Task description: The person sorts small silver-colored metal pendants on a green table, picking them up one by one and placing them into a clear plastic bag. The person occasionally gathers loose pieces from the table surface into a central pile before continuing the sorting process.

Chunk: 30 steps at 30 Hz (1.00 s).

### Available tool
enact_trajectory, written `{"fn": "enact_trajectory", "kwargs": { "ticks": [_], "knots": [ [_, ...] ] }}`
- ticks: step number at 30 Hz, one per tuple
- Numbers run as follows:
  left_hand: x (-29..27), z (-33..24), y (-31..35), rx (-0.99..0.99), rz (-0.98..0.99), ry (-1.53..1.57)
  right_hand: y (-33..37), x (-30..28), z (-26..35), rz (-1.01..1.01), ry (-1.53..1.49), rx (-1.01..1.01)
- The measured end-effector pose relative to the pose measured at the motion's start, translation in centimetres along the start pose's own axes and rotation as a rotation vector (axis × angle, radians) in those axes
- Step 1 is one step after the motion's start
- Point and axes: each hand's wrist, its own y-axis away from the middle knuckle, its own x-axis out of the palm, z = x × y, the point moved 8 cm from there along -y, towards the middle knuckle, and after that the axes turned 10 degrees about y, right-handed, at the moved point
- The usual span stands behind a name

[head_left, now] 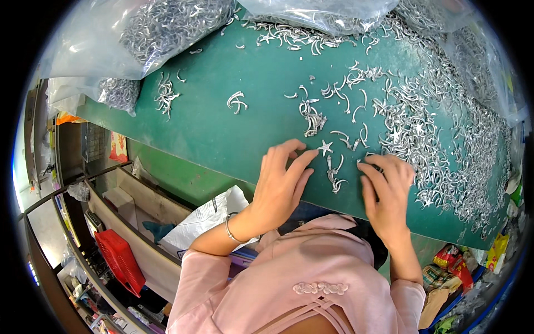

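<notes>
My left hand [281, 181] is over the green tabletop, its fingers bent and apart. Its index fingertip is beside a small silver star-shaped metal piece [325, 147], perhaps touching it. My right hand [386, 186] rests at the near edge of the big pile, fingers curled and thumb apart, with nothing visible between them. Between my hands lies a short row of curved silver metal pieces [334, 175]. Just beyond the star is a small stack of similar curved pieces [315, 123]. Under my right fingertips, the surface is partly hidden.
A wide pile of curved metal pieces [445, 145] covers the right of the green table [206, 133]. Clear plastic bags [161, 33] full of pieces line the far edge. At lower left are a red basket [119, 261] and a white sack [208, 217]; colourful packets [453, 261] sit at lower right.
</notes>
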Motion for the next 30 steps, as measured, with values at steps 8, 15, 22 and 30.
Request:
{"fn": "enact_trajectory", "kwargs": {
  "ticks": [8,15,22,30],
  "knots": [
    [1.1,-1.4,-0.6,0.129,0.073,-0.155,0.9,0.8,0.3,0.1,0.063,-0.018],
    [1.8,-2.0,0.6,0.155,0.113,-0.09,0.9,0.1,1.0,-0.018,-0.006,0.052],
    [0.2,-0.7,0.8,-0.053,-0.029,-0.006,1.2,0.8,-0.1,0.006,0.041,0.063],
    [0.6,-1.0,1.4,0.017,-0.008,0.201,1.4,1.3,1.5,-0.017,-0.075,-0.001]
  ]
}}
